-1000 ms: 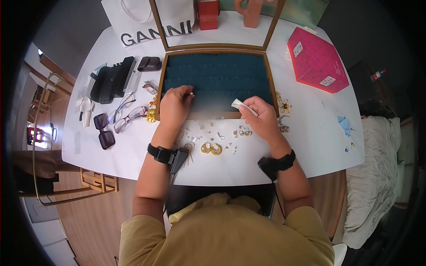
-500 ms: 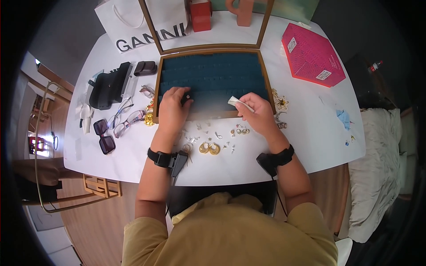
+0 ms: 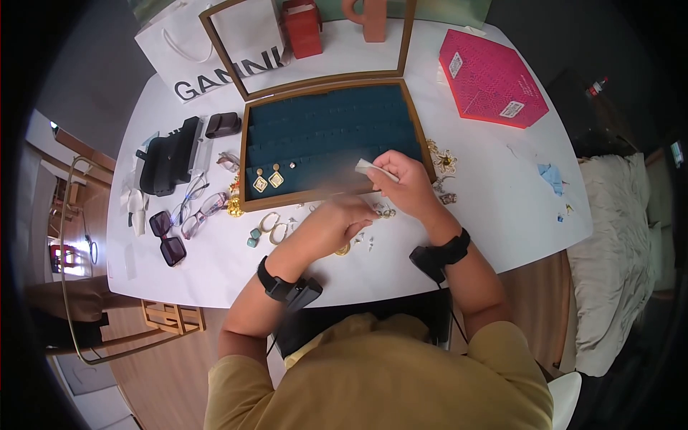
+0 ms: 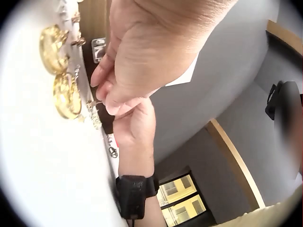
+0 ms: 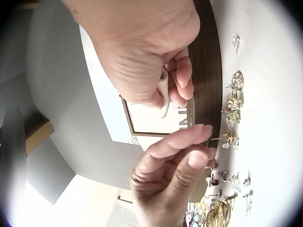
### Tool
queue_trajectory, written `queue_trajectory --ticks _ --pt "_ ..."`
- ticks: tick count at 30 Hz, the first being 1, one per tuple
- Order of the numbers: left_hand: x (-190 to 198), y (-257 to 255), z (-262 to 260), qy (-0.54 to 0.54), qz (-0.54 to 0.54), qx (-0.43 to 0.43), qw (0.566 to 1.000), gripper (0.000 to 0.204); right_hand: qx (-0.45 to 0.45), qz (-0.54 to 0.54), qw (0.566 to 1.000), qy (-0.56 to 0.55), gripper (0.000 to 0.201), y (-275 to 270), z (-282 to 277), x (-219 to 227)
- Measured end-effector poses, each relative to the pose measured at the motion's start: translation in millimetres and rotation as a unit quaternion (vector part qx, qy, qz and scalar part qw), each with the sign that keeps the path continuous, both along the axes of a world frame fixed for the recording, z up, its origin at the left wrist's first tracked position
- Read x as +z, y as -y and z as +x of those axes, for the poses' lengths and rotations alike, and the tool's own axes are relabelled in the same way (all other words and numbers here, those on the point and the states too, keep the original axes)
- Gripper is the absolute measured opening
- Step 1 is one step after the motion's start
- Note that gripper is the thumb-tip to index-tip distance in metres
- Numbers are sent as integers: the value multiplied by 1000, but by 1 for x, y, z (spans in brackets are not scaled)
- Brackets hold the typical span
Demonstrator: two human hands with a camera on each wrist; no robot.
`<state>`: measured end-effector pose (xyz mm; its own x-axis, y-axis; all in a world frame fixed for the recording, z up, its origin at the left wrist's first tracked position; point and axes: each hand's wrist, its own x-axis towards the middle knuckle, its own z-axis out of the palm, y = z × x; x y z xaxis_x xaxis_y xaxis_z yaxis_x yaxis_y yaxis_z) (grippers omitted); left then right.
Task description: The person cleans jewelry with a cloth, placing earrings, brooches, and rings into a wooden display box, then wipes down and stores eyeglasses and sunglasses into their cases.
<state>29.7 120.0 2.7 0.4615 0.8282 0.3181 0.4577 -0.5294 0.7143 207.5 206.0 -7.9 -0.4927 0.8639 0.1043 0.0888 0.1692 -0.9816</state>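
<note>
My left hand (image 3: 334, 223) is low over the small earrings in front of the display box (image 3: 337, 125). In the right wrist view its thumb and index fingertip are apart, right at the post of a small gold earring (image 5: 229, 138). My right hand (image 3: 403, 185) grips a folded white cloth (image 3: 367, 168) above the box's front right. Inside the box's teal lining, at the front left, are two gold diamond-shaped drop earrings (image 3: 275, 179) and a small stud (image 3: 292, 165). Gold hoop earrings (image 4: 67, 97) lie beside the left hand, partly hidden by it in the head view.
The box's framed lid (image 3: 315, 84) stands open at the back. Glasses (image 3: 203, 215), sunglasses (image 3: 168, 238) and a black case (image 3: 169, 158) lie left. A pink box (image 3: 494, 79) sits back right. Flower-shaped jewellery (image 3: 444, 161) lies by the box's right side.
My left hand has moved from the box's front left, toward me and right, to the loose earrings, uncovering the stud and drop earrings. The right hand still holds the cloth.
</note>
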Motion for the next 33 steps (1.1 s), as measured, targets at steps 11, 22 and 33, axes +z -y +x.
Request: queue_trajectory --ticks 11,22,33 --pt "-9 -2 -1 -61 19 44 997 19 2 9 1000 11 12 0 0 -1" --pt "-12 0 1 -86 25 61 994 16 -8 3 1000 -13 16 1 -1 0" --pt "0 -5 -11 273 -232 165 919 15 -1 -26 996 -90 15 10 2 16"
